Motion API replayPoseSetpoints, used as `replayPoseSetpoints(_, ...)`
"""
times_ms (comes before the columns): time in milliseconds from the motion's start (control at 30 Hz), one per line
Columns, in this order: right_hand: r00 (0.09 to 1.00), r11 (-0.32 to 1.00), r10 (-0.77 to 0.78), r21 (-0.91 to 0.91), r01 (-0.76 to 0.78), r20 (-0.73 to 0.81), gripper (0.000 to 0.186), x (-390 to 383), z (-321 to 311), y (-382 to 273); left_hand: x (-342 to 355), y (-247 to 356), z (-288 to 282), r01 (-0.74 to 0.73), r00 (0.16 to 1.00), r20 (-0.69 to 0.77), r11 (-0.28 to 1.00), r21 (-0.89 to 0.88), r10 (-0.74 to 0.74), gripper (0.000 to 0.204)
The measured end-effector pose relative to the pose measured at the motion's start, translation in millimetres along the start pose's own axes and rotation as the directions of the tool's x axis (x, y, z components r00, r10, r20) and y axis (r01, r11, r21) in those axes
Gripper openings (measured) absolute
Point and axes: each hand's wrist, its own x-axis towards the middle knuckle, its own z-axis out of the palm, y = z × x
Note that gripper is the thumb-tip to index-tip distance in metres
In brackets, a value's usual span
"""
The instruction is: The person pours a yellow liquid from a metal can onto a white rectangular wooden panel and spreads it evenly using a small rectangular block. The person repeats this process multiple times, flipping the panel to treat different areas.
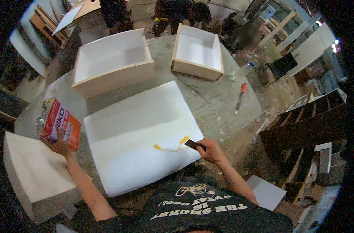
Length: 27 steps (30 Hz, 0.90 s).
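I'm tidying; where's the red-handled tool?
In the head view, the red-handled tool lies right of centre on the table, beyond the right hand, near the smaller open box.

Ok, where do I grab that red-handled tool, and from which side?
I'd take its red handle from above, coming in from your right: the tool lies flat, handle far, slim shaft toward you, with an open box to its left.

One counter (219, 93), two open boxes (115, 78) (198, 70), one white panel (140, 134), one yellow smear (184, 139), one orange can (70, 125), one scraper (191, 144), one red-handled tool (243, 89), one blue-capped bottle (245, 69). Wearer's hands (59, 146) (212, 151): two. Lower left: one pale box (37, 167).
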Motion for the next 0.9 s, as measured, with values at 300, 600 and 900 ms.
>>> replayPoseSetpoints(300, 0.952, 0.965, 0.258, 0.003, -0.261, -0.162, 0.024, 0, -6, -8, 12, -103, -26, -0.203, 0.972, -0.088, 0.967, 0.153, 0.218, 0.107)
replayPoseSetpoints(600, 0.963, 0.968, 0.250, 0.035, -0.247, -0.099, 0.028, 52, -28, -21, -50, -120, -80, -0.214, 0.966, 0.005, 0.784, 0.582, 0.260, 0.091)
replayPoseSetpoints(900, 0.987, 0.929, 0.113, 0.340, -0.145, 0.111, 0.026, 107, -23, 10, -360, 4, -175, 0.254, 0.836, -0.542, 0.935, 0.249, -0.083, 0.069)
